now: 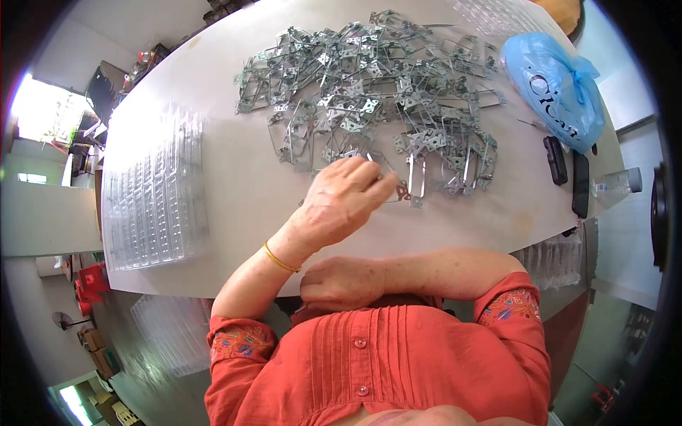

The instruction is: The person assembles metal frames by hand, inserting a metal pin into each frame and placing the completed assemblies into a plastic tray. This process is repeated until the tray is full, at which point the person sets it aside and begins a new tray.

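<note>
My left hand (pixel 348 193), with a yellow bracelet (pixel 281 258) on the wrist, is at the near edge of a pile of thin metal brackets (pixel 369 78). Its fingers are closed in a pinch on a metal bracket, mostly covered by the hand. Just right of the fingertips, another long bracket (pixel 416 181) lies at the pile's border. My right hand (pixel 339 281) rests by the table's front edge, close to my body and under the left forearm. Its fingers are curled in, and whatever they may hold is hidden.
Stacked clear plastic trays (pixel 153 192) stand on the left of the white table (pixel 455 231). At the right are a blue plastic bag (pixel 550 89), a black case (pixel 555 160), a dark phone-like object (pixel 580 186) and a clear bottle (pixel 615 183). More clear trays (pixel 490 15) lie at the far right.
</note>
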The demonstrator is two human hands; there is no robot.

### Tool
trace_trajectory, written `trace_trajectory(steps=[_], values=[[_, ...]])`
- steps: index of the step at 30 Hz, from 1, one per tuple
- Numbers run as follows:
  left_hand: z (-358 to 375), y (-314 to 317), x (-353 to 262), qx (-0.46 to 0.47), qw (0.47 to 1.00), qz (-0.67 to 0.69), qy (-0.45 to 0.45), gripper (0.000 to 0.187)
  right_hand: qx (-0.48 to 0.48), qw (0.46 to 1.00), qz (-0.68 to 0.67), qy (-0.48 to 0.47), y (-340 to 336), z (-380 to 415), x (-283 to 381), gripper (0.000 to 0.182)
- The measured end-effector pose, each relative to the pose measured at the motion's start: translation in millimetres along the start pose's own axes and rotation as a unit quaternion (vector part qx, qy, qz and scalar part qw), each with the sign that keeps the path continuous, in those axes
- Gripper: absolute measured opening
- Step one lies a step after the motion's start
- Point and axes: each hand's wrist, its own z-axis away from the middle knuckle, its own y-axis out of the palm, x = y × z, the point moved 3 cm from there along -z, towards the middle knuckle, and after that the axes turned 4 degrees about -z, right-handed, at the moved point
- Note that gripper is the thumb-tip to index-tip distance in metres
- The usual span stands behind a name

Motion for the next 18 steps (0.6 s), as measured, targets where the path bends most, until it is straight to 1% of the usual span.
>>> trace_trajectory(steps=[2,3,5,6,7,9,10,11,13,14,15,16,17,18], values=[[1,-10,9,-0.11,0.993,-0.002,-0.037,0.031,-0.001,1.0,0.002,-0.006,-1,0,1,0.023],[1,-12,13,-0.11,0.993,-0.002,-0.035,0.031,0.0,1.0,0.001,-0.004,-2,-1,2,0.023],[4,-17,25,-0.197,0.977,0.017,-0.085,0.023,0.001,1.0,0.0,-0.002,-3,-1,3,0.022],[8,-17,31,-0.222,0.966,0.065,-0.116,0.01,0.002,1.0,-0.001,-0.002,-3,-1,3,0.022],[11,-15,33,-0.223,0.966,0.065,-0.114,0.01,0.003,1.0,-0.002,-0.002,-3,-1,3,0.022],[20,-16,42,-0.27,0.934,0.09,-0.218,0.004,0.005,1.0,0.0,0.0,-3,-1,3,0.022],[23,-16,45,-0.271,0.921,0.114,-0.255,0.005,0.007,1.0,0.0,0.002,-3,-1,2,0.022],[27,-16,48,-0.273,0.921,0.111,-0.256,0.005,0.01,1.0,0.0,-0.001,-3,-2,2,0.022],[39,-12,60,-0.293,0.875,0.201,-0.328,0.004,0.016,1.0,-0.015,0.017,-6,-4,3,0.021],[43,-13,63,-0.295,0.866,0.223,-0.335,0.003,0.022,1.0,-0.014,0.012,-8,-4,6,0.021],[47,-13,66,-0.302,0.865,0.217,-0.336,0.003,0.008,0.998,-0.036,0.047,-12,-4,6,0.018],[50,-11,69,-0.311,0.85,0.253,-0.342,0.003,-0.008,0.995,-0.057,0.083,-17,-4,7,0.014],[52,-10,71,-0.32,0.833,0.289,-0.347,0.002,0.0,0.995,-0.056,0.078,-21,-6,9,0.014],[53,-11,71,-0.328,0.831,0.284,-0.347,0.002,-0.084,0.992,-0.04,0.086,-33,-6,10,0.01]])
